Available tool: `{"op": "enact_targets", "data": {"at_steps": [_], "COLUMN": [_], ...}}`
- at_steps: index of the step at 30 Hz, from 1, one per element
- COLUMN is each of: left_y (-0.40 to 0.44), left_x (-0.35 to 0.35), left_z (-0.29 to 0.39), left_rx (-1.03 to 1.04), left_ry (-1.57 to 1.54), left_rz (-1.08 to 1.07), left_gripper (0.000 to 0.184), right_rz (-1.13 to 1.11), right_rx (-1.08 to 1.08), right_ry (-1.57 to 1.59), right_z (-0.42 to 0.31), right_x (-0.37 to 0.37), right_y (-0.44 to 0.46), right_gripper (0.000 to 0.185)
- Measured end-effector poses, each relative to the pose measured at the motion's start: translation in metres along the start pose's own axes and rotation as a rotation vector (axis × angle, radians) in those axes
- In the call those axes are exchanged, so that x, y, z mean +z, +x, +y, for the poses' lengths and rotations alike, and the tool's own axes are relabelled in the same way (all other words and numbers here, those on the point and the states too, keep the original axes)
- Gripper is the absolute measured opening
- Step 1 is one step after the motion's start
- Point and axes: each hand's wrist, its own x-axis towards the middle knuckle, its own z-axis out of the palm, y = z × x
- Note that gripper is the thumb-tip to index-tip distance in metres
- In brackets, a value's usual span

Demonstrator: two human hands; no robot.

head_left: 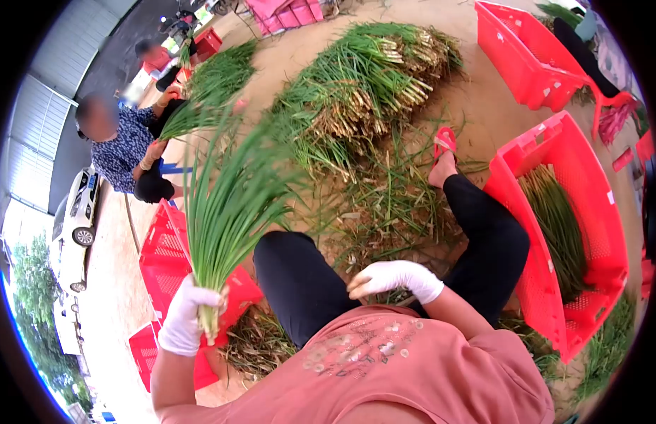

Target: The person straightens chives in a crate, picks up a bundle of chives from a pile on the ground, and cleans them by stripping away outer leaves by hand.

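Observation:
My left hand [190, 311], in a white glove, is closed around the pale stem ends of a bunch of chives [232, 212]. The long green leaves fan upward and away from it, their tips blurred. Over my lap is my right hand [397, 280], also gloved in white, its fingers extended to the left with nothing visible in them. On the ground ahead lies a big pile of chives [363, 92], roots and pale ends facing right and toward me. Loose leaves and trimmings [384, 205] cover the floor between my feet.
A red crate [511, 177] at my right holds chives [554, 219] laid lengthwise. Another red crate [526, 56] stands farther back. Red crates [162, 240] also stand at my left. A seated co-worker [119, 148] handles chives at the left. Parked white cars [77, 212] stand beyond.

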Motion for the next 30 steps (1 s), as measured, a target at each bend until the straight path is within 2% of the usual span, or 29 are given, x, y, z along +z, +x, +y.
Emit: {"op": "enact_targets", "data": {"at_steps": [1,2,5,7,8,10,12,13,14,16,17,18,20,21,22,23,24,26,27,29,30], "left_y": [0.009,0.019,0.045,0.060,0.060,0.073,0.089,0.098,0.107,0.123,0.125,0.127,0.135,0.144,0.155,0.159,0.183,0.192,0.195,0.193,0.193], "left_x": [0.009,0.017,0.051,0.073,0.093,0.120,0.142,0.149,0.156,0.165,0.170,0.174,0.182,0.185,0.188,0.192,0.199,0.206,0.208,0.218,0.222], "left_z": [0.005,0.006,-0.014,-0.041,-0.048,-0.077,-0.108,-0.118,-0.128,-0.143,-0.141,-0.141,-0.139,-0.132,-0.123,-0.107,-0.092,-0.073,-0.074,-0.079,-0.089], "left_rx": [-0.026,-0.054,-0.066,-0.153,-0.180,-0.265,-0.338,-0.333,-0.328,-0.281,-0.374,-0.372,-0.183,-0.036,-0.008,0.092,0.289,0.424,0.430,0.409,0.455], "left_ry": [-0.062,-0.120,-0.255,-0.238,-0.252,-0.162,-0.155,-0.152,-0.154,0.067,0.153,0.139,0.169,0.082,-0.026,-0.159,-0.232,-0.251,-0.273,-0.390,-0.387], "left_rz": [-0.095,-0.195,-0.394,-0.503,-0.539,-0.665,-0.674,-0.698,-0.720,-0.742,-0.787,-0.793,-0.926,-0.950,-0.946,-0.930,-0.878,-0.770,-0.723,-0.638,-0.557], "left_gripper": [0.046,0.044,0.044,0.046,0.041,0.046,0.046,0.046,0.046,0.046,0.053,0.053,0.065,0.083,0.099,0.105,0.104,0.094,0.086,0.067,0.065], "right_rz": [-0.101,-0.169,-0.093,-0.016,0.036,0.148,0.464,0.538,0.546,0.667,0.706,0.690,0.720,0.716,0.730,0.738,0.696,0.742,0.692,0.805,0.882], "right_rx": [0.095,-0.046,-0.362,-0.583,-0.696,-0.719,-0.521,-0.500,-0.492,-0.410,-0.364,-0.350,-0.296,-0.289,-0.285,-0.280,-0.201,-0.232,-0.177,-0.151,-0.151], "right_ry": [0.235,0.511,1.050,1.348,1.442,1.512,1.560,1.575,1.568,1.465,1.457,1.430,1.316,1.301,1.131,0.962,0.850,0.724,0.639,0.500,0.400], "right_z": [-0.017,-0.017,-0.040,-0.043,-0.042,-0.028,-0.022,-0.025,-0.019,0.001,0.006,0.010,0.011,0.012,0.014,0.016,0.017,0.003,-0.012,0.008,0.010], "right_x": [-0.001,0.001,-0.022,-0.040,-0.048,-0.058,-0.061,-0.061,-0.063,-0.065,-0.066,-0.068,-0.074,-0.079,-0.084,-0.088,-0.092,-0.084,-0.083,-0.078,-0.077], "right_y": [0.004,0.015,0.024,0.027,0.026,0.025,0.016,0.007,0.002,-0.006,-0.011,-0.015,-0.025,-0.026,-0.025,-0.024,-0.027,-0.026,-0.029,-0.021,-0.018], "right_gripper": [0.057,0.066,0.088,0.085,0.081,0.065,0.054,0.048,0.048,0.042,0.037,0.036,0.040,0.040,0.046,0.052,0.061,0.061,0.066,0.078,0.082]}}
